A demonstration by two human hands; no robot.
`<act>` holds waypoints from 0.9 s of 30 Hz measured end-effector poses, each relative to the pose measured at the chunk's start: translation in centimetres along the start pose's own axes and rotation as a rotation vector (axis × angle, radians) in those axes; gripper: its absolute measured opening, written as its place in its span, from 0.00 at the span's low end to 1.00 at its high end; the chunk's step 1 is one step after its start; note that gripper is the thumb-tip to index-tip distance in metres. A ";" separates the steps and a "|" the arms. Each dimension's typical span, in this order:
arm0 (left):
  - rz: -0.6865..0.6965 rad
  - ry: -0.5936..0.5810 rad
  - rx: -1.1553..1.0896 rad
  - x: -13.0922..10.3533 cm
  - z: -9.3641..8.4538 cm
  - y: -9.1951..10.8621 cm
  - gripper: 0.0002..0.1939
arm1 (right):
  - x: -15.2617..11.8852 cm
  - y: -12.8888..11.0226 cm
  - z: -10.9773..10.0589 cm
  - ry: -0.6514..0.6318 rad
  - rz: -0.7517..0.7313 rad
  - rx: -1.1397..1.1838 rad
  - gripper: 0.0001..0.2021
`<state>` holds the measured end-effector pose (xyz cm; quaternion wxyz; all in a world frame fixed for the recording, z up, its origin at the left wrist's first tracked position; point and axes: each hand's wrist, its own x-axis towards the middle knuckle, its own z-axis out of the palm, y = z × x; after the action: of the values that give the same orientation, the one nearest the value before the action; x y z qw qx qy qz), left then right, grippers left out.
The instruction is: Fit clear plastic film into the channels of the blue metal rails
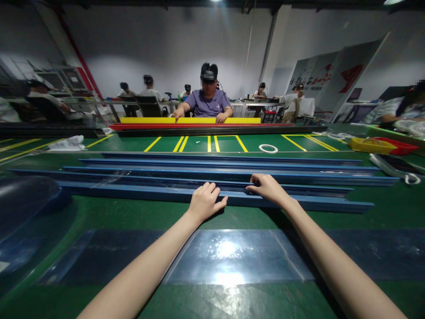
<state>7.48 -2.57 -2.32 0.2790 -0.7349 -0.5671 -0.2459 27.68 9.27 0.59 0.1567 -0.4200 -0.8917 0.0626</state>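
Observation:
Several long blue channel strips (159,192) lie side by side across the green table. My left hand (205,201) rests on the nearest strip near its middle, its fingers bent over the upper edge and the thumb pointing right. Farther right, my right hand (265,187) is at the same strip, with fingers curled over its channel and the thumb below them. Both hands appear to grip the nearest strip; some fingertips are hidden behind its edge. In front of the strips lies a clear plastic sheet (232,254), with my forearms over it.
Across the green table (126,142), a person handles a yellow strip (149,120) beside red and black strips (199,130). A white tape ring (268,149) lies beyond the blue strips. Rolled clear film (26,199) is at left; yellow and red trays (372,145) stand at right.

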 end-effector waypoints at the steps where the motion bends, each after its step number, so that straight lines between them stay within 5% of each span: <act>1: -0.003 -0.003 -0.005 0.0 0.0 0.0 0.15 | 0.0 0.0 0.0 -0.003 0.001 -0.008 0.09; 11: 0.008 -0.011 -0.003 -0.1 0.1 0.0 0.16 | -0.1 -0.1 -0.6 -0.052 -0.055 -0.063 0.10; 21: 0.005 -0.008 -0.039 -0.2 0.2 -0.1 0.11 | -0.1 -5.4 1.2 0.133 -0.207 0.014 0.13; 27: 0.004 -0.006 -0.083 -0.2 0.1 -0.1 0.09 | -0.4 -6.0 1.4 0.130 -0.217 -0.084 0.14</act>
<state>7.37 -2.65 -2.49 0.2471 -0.7478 -0.5557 -0.2663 23.05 5.11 0.61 0.2024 -0.3304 -0.9217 -0.0196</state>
